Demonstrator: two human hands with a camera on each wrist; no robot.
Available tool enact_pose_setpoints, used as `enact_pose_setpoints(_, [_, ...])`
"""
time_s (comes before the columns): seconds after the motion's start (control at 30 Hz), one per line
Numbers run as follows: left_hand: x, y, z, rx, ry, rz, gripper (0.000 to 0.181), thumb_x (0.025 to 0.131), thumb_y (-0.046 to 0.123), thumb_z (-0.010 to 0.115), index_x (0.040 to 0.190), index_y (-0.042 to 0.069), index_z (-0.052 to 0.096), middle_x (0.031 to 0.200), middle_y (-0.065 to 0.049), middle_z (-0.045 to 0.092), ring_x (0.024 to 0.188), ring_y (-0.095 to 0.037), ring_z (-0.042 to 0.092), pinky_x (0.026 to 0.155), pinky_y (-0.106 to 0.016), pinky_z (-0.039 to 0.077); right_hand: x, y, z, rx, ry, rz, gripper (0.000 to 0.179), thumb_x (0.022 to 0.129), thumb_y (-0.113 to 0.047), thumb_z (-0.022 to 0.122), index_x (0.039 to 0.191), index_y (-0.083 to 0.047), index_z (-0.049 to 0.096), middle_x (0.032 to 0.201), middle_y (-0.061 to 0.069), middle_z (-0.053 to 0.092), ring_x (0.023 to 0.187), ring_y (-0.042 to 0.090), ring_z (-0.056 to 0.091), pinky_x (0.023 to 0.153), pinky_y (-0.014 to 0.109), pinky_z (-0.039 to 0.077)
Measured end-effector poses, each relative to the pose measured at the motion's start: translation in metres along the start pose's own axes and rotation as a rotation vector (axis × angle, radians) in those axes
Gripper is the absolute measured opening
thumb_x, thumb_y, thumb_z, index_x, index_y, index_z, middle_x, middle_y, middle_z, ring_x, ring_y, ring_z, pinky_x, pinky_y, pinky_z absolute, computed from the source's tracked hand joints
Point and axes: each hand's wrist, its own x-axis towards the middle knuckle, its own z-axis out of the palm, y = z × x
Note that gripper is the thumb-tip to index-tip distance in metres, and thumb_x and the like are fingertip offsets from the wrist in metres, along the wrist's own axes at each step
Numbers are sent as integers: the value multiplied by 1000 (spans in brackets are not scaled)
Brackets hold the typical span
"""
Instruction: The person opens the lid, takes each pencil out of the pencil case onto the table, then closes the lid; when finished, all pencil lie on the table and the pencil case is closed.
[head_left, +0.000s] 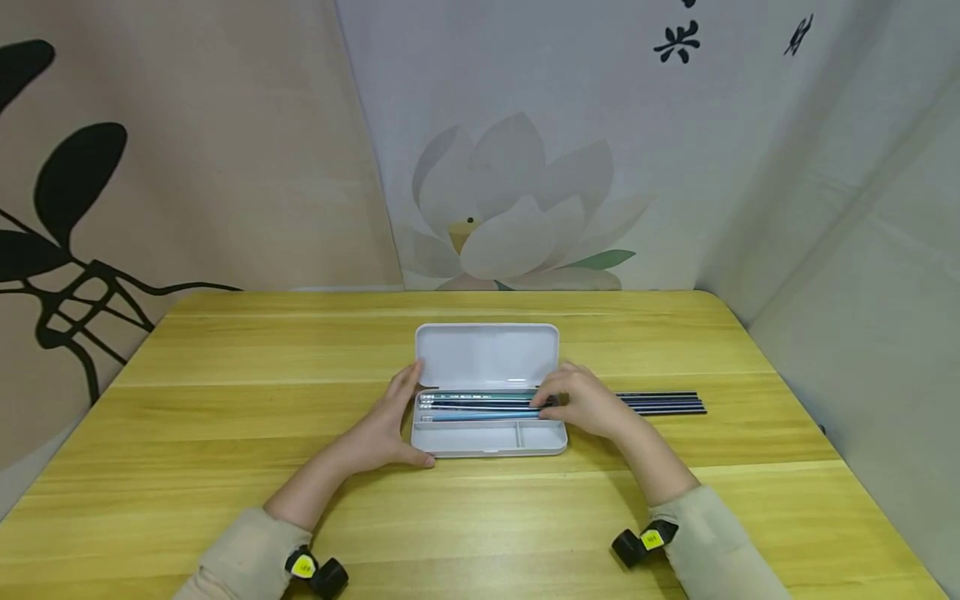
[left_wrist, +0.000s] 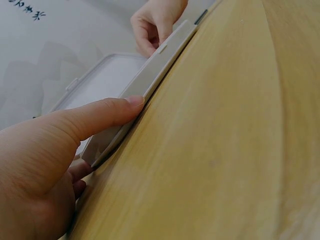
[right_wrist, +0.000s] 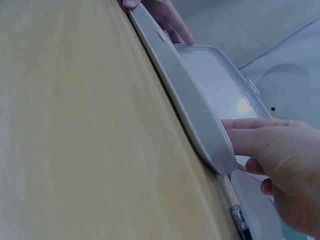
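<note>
A white pencil case (head_left: 487, 442) lies on the table with its lid (head_left: 487, 354) raised at the back. Light blue, teal and dark blue pencils (head_left: 480, 416) lie lengthwise in its rear compartment. My left hand (head_left: 386, 429) holds the case's left end, the thumb (left_wrist: 112, 112) pressed to the front wall and the other fingers spread toward the lid. My right hand (head_left: 581, 402) reaches into the right end, where thumb and fingers pinch a pencil among the row. In the right wrist view the case's wall hides those fingertips.
Several dark striped pencils (head_left: 663, 404) lie side by side on the wooden table (head_left: 480, 525), right of the case and partly behind my right hand. Narrow compartments (head_left: 480, 433) run along the case's front. A curtain with a printed flower (head_left: 525, 225) hangs behind the table.
</note>
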Motion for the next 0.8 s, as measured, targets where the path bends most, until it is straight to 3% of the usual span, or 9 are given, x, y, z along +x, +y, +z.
enact_pose_setpoints(0.33, [-1,1,-1,5,-3,-8,141,56,35,93,154,20,-7,158,-11,-3,140,-42,9,108,-60,15,4,-9,-3,-178,-25,-32,14,78,-13,79,90,-18,78,95,-8,68,92,14,51,85,40,39])
enact_pose_setpoints(0.8, [-1,2,-1,-6,-5,8,141,56,35,93,154,18,-6,158,-12,-2,140,-41,9,109,-59,16,5,-13,-4,-235,-15,-51,14,75,-12,82,87,-15,78,88,-7,67,91,17,54,90,43,40])
